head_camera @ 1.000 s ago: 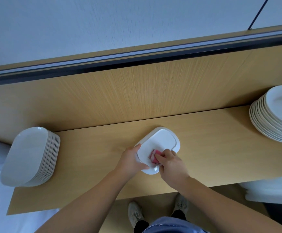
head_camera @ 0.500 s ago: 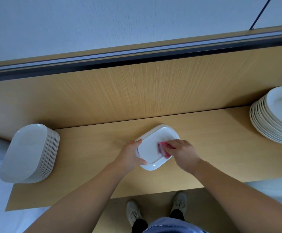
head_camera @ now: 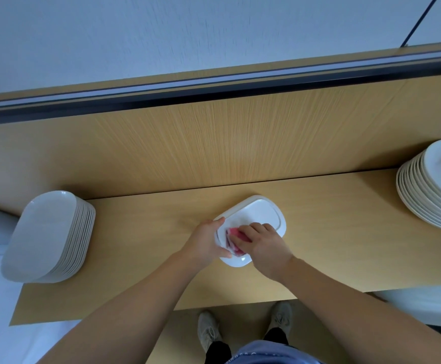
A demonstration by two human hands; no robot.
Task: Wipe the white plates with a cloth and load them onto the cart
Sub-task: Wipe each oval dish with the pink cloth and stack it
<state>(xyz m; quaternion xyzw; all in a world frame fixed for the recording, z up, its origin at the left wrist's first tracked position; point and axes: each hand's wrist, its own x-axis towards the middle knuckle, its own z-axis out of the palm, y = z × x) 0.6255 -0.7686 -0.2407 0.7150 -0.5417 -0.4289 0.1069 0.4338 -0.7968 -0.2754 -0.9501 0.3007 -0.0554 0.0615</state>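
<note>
A white rounded-rectangular plate [head_camera: 260, 214] lies flat in the middle of the wooden shelf [head_camera: 332, 245]. My left hand [head_camera: 204, 241] grips the plate's left rim, thumb on top. My right hand [head_camera: 262, 245] presses a pink cloth [head_camera: 236, 236] onto the plate's near-left part, fingers curled over it. Most of the cloth is hidden under my fingers.
A stack of white rectangular plates [head_camera: 48, 237] stands at the shelf's left end. Several stacked white oval plates [head_camera: 435, 185] sit at the right end. A wooden back panel [head_camera: 214, 143] rises behind the shelf. My shoes [head_camera: 208, 332] show below the front edge.
My right hand has slid the cloth from the plate's right side back to its near-left part. My left hand keeps its grip on the left rim.
</note>
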